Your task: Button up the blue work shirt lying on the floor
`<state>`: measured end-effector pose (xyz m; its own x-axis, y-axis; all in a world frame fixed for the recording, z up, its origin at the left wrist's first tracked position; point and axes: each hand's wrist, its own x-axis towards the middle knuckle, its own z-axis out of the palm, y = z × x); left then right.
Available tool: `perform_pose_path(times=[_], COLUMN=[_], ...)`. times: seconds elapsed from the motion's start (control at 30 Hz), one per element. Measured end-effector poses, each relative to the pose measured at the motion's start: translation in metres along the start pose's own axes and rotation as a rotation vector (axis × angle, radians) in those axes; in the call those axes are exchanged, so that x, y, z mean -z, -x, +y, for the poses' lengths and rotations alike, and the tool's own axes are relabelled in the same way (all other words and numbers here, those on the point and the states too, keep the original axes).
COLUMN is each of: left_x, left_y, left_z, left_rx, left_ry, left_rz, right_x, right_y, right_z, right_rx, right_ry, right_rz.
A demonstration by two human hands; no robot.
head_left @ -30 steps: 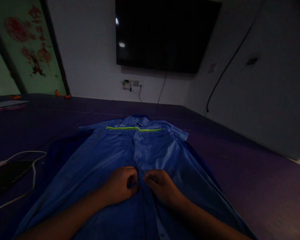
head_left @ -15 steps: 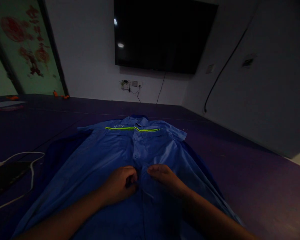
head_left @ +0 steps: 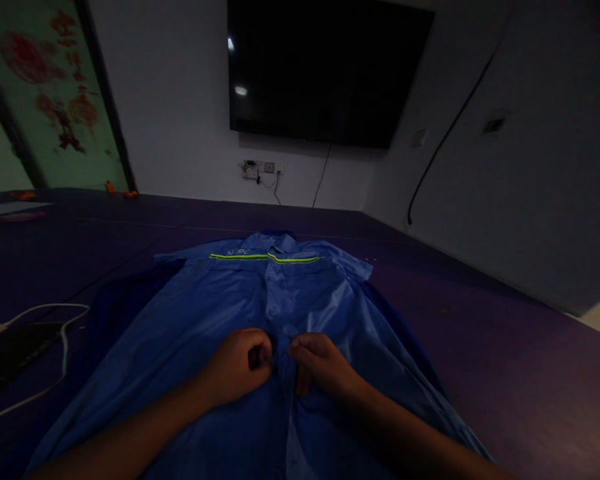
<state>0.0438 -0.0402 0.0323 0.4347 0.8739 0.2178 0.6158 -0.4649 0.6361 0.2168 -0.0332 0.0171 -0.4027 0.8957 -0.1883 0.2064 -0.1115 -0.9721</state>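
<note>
A blue short-sleeved shirt [head_left: 190,333] with a yellow-green chest stripe lies spread out, collar pointing away from me. Several buttons run down its front placket, with one button [head_left: 273,311] visible just beyond my hands. My left hand [head_left: 243,365] is closed at the left side of the placket, thumb and forefinger bent into a ring and pinching the cloth. Opposite it, my right hand [head_left: 323,360] pinches the placket edge between thumb and fingers. A small gap separates the two hands. Their fingertips are dark, so any button between them is hidden.
Under the shirt is a darker blue garment [head_left: 115,300] on the purple floor [head_left: 520,360]. At left, a white cable [head_left: 65,347] runs beside a dark flat object [head_left: 15,353]. A wall television [head_left: 325,73] and sockets [head_left: 263,169] are ahead. Small orange things [head_left: 110,188] lie far left.
My right hand has moved slightly left, closer to my left hand, and its fingers have curled in on the placket. The cloth below them has shifted. My left hand stays nearly in place.
</note>
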Motion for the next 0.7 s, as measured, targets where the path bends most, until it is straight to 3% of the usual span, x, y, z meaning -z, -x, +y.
perform_pose_path(times=[0.3,0.7], left_x=[0.0007,-0.0015], left_y=[0.0013,0.0015], left_z=[0.0015,-0.0020], left_rx=[-0.045,-0.049], left_ry=[-0.004,-0.089], left_rz=[0.064,-0.075], right_x=[-0.0020,-0.0032], right_y=[0.0046,0.0064], right_z=[-0.0018,-0.0007], right_rx=[0.040,0.061], right_ry=[0.054,0.167], right_rz=[0.020,0.013])
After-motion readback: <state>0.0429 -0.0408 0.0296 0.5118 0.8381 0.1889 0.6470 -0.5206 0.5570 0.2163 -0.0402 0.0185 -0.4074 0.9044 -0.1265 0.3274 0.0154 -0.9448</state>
